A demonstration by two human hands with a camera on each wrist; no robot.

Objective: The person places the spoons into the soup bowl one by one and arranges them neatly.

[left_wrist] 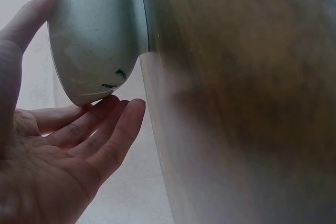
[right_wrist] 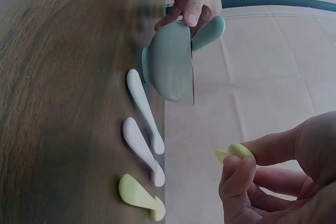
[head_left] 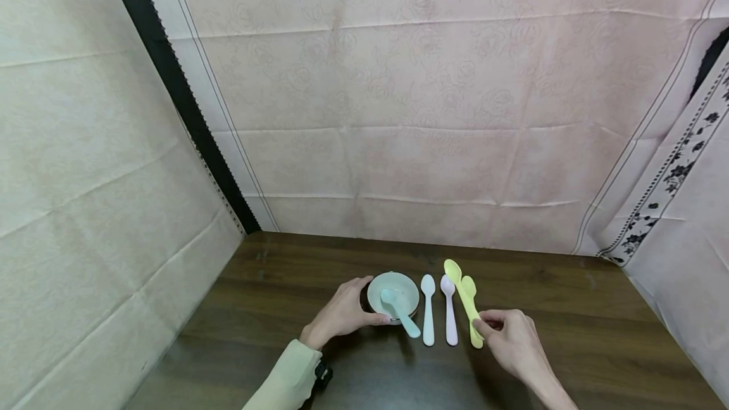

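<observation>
A pale green bowl (head_left: 374, 299) stands upright on the table with a mint spoon (head_left: 407, 323) leaning in it, its handle over the rim. My left hand (head_left: 348, 307) holds the bowl from the left, thumb at the near rim and fingers along the far side (left_wrist: 79, 145). With thumb and fingertips, my right hand (head_left: 512, 340) pinches the handle end of a yellow spoon (head_left: 454, 271), raised above the table in the right wrist view. Beneath it lies a second yellow spoon (right_wrist: 135, 192), partly covered in the head view.
Between the bowl and the yellow spoons, a pale blue spoon (head_left: 428, 318) and a lavender spoon (head_left: 450, 318) lie side by side on the dark wooden table (head_left: 256, 328). Patterned cloth (head_left: 421, 93) hangs behind the table and at both sides.
</observation>
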